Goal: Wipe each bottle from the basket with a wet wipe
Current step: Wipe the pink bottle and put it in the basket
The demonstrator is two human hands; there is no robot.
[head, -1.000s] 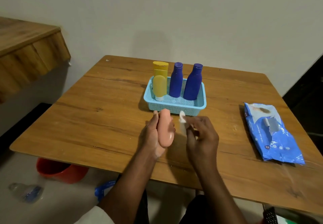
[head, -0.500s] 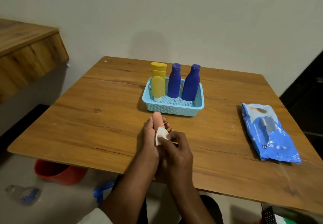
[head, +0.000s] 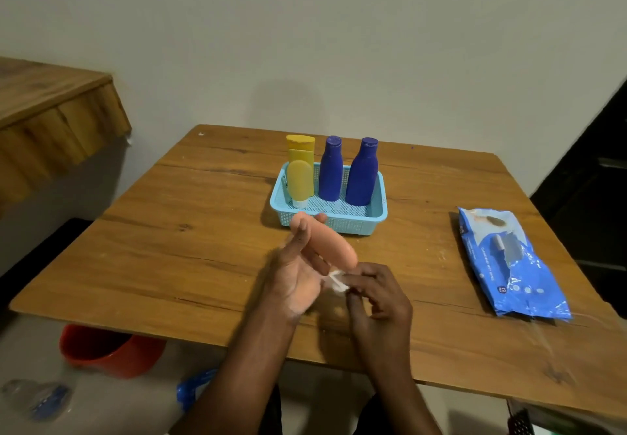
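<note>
- Head view: the peach bottle (head: 325, 244) lies tilted in the left hand (head: 295, 275), thumb and fingers curled around it, above the table (head: 169, 248) just in front of the basket (head: 376, 212).
- Half a second ago the bottle stood nearly upright with the wipe (head: 336, 280) pressed on its front; now it leans to the right and the wipe sits at its lower end.
- Right hand (head: 380, 298) pinches the small white wipe, which touches the bottle's lower end.
- Basket holds a yellow bottle (head: 300, 173) and two dark blue bottles (head: 330, 171) (head: 363, 173), upright and unchanged.
- Blue wipe pack (head: 509, 265) lies well apart to the right, where it was.
</note>
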